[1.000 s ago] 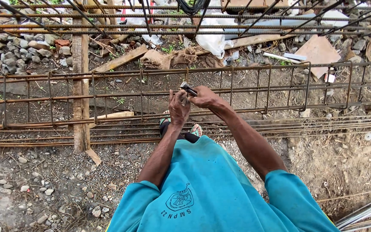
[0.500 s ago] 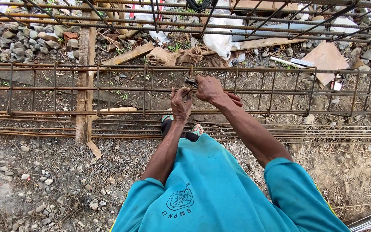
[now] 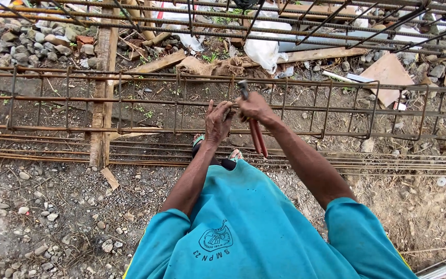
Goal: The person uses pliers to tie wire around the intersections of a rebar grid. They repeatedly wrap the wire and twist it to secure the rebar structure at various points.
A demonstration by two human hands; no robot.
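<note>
A long rusty rebar cage lies across the ground in front of me. My left hand rests on one of its horizontal bars, fingers curled by a stirrup. My right hand is shut on red-handled pincers, whose metal head points up at the cage's top bar and whose handles hang down toward me. The two hands are almost touching. Any tie wire at the joint is too small to make out.
More rebar bundles run across the top. An upright wooden plank stands left, with stones, a white bag, boards and a cardboard piece beyond. Loose bars lie on the gravel, and my sandalled feet are below the cage.
My right hand has turned the pincers, so the head now points up and the red handles hang down. Both hands shifted slightly along the bar.
</note>
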